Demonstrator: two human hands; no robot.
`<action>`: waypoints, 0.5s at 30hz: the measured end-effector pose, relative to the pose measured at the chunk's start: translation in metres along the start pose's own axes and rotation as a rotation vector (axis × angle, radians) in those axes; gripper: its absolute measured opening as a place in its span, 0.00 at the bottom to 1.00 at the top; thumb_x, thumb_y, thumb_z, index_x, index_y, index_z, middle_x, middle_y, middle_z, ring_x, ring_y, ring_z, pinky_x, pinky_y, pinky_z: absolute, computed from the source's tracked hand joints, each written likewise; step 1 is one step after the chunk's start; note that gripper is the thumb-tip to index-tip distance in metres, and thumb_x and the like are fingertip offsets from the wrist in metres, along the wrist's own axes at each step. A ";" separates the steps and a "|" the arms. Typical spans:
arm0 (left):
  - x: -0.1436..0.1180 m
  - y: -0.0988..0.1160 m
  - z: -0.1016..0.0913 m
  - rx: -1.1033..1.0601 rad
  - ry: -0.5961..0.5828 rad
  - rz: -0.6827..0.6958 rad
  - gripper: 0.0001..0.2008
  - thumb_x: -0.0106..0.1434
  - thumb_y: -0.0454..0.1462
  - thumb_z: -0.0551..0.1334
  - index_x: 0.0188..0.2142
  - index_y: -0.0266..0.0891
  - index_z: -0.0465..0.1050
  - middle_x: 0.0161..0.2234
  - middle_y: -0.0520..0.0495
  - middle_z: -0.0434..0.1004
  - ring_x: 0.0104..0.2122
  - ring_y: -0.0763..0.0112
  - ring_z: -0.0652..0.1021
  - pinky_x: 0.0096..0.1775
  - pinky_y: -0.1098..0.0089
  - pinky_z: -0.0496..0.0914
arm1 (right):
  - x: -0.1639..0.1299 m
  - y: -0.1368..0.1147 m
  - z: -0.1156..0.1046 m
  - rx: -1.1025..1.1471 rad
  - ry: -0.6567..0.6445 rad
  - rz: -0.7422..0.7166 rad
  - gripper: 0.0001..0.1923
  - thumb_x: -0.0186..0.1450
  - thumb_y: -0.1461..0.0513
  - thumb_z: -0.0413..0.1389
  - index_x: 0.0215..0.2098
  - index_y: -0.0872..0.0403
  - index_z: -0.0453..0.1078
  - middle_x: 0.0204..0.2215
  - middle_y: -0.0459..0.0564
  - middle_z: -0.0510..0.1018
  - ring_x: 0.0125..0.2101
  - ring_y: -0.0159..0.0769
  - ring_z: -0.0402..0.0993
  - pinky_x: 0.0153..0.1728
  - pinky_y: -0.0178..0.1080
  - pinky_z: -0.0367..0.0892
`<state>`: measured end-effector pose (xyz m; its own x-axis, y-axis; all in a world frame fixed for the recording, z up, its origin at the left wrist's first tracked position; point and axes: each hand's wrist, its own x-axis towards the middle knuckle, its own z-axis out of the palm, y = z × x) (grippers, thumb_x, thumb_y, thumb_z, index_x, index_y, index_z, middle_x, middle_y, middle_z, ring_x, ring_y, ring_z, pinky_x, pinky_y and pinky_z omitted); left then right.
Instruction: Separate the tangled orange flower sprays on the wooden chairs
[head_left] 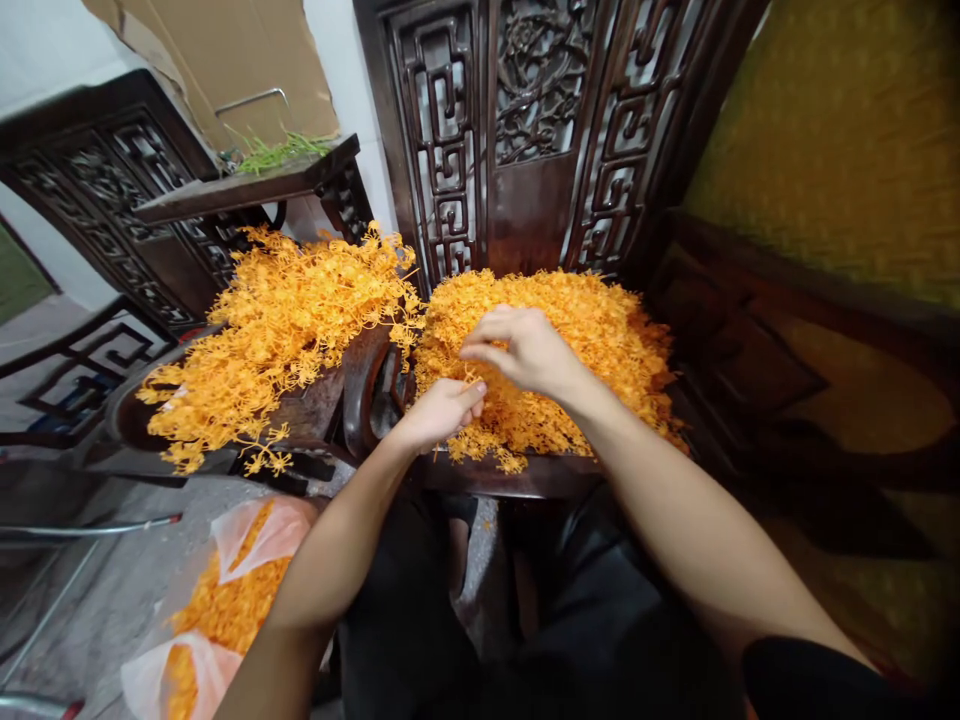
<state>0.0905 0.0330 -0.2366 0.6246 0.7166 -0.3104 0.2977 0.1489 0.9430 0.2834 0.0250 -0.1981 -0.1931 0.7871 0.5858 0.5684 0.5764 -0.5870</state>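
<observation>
Sorting looks far from done: left hand (442,408) and right hand (525,350) pinch orange sprigs (491,400) atop a full heap (585,330), another heap (277,320) untouched, floor bags (232,590) partly filled.

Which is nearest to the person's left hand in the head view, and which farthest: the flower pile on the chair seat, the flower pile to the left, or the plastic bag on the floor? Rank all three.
1. Flower pile on the chair seat: under the left hand, touching it.
2. Flower pile to the left: beyond the armrest.
3. Plastic bag: on the floor, lower left.
</observation>
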 end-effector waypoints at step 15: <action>0.002 0.000 -0.008 -0.345 -0.101 0.094 0.26 0.61 0.56 0.67 0.25 0.39 0.61 0.16 0.63 0.46 0.14 0.85 0.48 0.17 0.79 0.42 | -0.016 0.064 0.002 0.113 0.276 0.226 0.25 0.74 0.47 0.48 0.60 0.49 0.73 0.56 0.55 0.78 0.56 0.46 0.74 0.60 0.55 0.67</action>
<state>0.0863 0.0399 -0.2360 0.7111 0.6695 -0.2148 -0.0142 0.3191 0.9476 0.3214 0.0496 -0.2463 0.1585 0.8173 0.5540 0.4769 0.4280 -0.7677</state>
